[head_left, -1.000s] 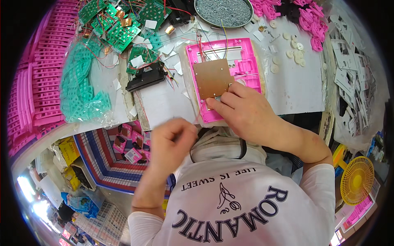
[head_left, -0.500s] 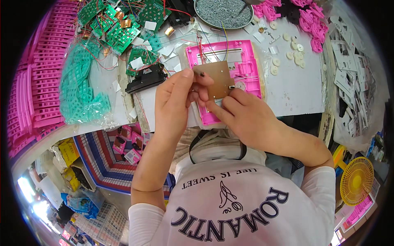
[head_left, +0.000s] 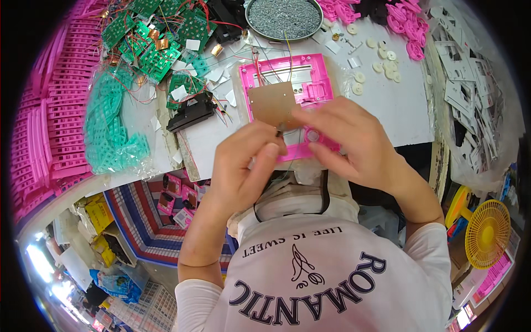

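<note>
Now the one desk (head_left: 404, 119) carries one open pink case (head_left: 321, 73). Above it, the right hand (head_left: 354, 135) has just spread, thumb and fingers apart, seemingly loosening its hold on the one brown board (head_left: 270, 102), which lies over the case; contact is unclear. The left hand (head_left: 246, 157) has moved to the board's lower edge, apparently pinching one small dark part (head_left: 279, 133).
</note>
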A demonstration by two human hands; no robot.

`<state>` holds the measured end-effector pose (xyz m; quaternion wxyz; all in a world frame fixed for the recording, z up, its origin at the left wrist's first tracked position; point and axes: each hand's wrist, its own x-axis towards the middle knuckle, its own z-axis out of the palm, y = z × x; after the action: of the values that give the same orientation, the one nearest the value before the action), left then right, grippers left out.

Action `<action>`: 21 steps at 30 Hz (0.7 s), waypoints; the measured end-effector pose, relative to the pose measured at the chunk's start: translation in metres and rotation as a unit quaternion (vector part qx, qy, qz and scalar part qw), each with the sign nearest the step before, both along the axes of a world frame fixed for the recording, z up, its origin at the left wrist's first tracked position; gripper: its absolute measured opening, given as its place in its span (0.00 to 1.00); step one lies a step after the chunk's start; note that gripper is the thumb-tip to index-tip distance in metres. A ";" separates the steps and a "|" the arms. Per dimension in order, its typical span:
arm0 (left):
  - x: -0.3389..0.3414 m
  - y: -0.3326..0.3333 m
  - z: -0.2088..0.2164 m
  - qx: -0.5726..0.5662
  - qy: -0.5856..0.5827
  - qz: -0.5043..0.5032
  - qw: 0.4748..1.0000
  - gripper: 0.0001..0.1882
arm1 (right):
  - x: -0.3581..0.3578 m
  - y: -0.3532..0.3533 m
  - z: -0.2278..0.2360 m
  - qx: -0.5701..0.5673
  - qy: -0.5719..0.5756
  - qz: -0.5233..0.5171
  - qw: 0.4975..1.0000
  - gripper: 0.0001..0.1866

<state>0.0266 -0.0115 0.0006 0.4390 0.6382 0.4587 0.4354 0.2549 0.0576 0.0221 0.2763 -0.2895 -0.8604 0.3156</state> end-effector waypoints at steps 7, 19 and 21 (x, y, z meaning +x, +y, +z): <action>0.008 0.002 0.004 0.054 0.093 0.026 0.994 0.08 | 0.003 -0.003 -0.012 -0.110 0.043 -0.030 0.993 0.11; -0.013 -0.024 -0.019 0.173 0.451 -0.013 0.876 0.24 | 0.034 -0.024 -0.025 -0.025 -0.053 -0.045 0.997 0.08; -0.011 -0.025 -0.019 0.174 0.469 -0.013 0.866 0.24 | 0.036 -0.025 -0.022 0.032 -0.097 -0.032 0.994 0.07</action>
<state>0.0155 -0.0368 -0.0182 0.0590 0.8393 0.5188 0.1518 0.2907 0.0324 0.0005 0.2104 -0.3369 -0.8833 0.2490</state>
